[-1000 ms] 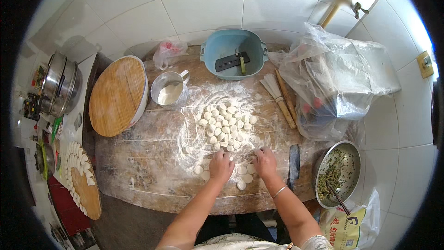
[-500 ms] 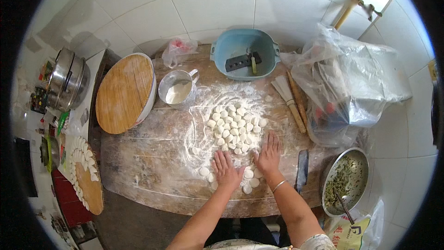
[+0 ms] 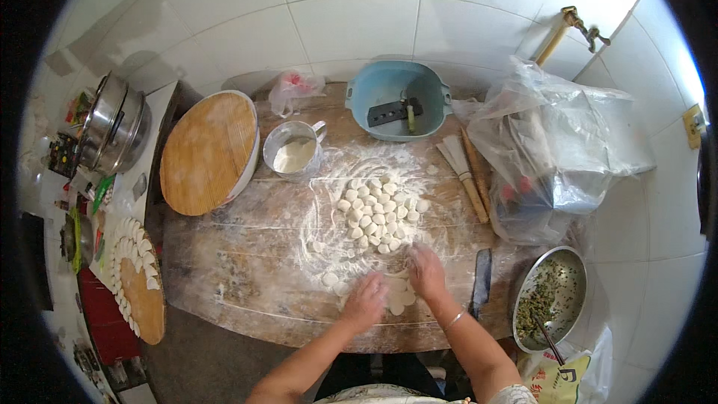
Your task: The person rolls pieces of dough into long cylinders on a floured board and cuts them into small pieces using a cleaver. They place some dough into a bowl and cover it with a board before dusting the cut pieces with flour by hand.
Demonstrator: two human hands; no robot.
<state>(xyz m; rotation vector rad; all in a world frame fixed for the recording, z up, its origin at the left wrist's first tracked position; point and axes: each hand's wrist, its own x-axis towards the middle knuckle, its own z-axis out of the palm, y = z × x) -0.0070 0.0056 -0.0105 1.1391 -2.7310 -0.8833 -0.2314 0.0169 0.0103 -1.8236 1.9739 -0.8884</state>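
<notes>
Small dough pieces (image 3: 378,213) lie heaped on the floured wooden table (image 3: 247,269), just beyond my hands. Closer to me are several flattened dough discs (image 3: 402,299), some partly covered. My left hand (image 3: 366,301) is by the left side of these discs, smeared by motion, so its fingers cannot be made out clearly. At their upper right is my right hand (image 3: 426,272), wrist bent inward, its fingertips blurred too. I cannot tell whether either hand holds a piece.
A metal cup of flour (image 3: 293,151), a blue basin (image 3: 400,82) and a wood-lidded bowl (image 3: 209,153) stand behind. To the right lie a brush (image 3: 467,183), a cleaver (image 3: 482,280) and a bowl of chopped filling (image 3: 550,299). Dumplings rest on a round board (image 3: 153,310) at left.
Both hands were flat with fingers spread on the table. They have now drawn slightly nearer to me and lost that flat spread, blurring as they move. The view has shifted slightly.
</notes>
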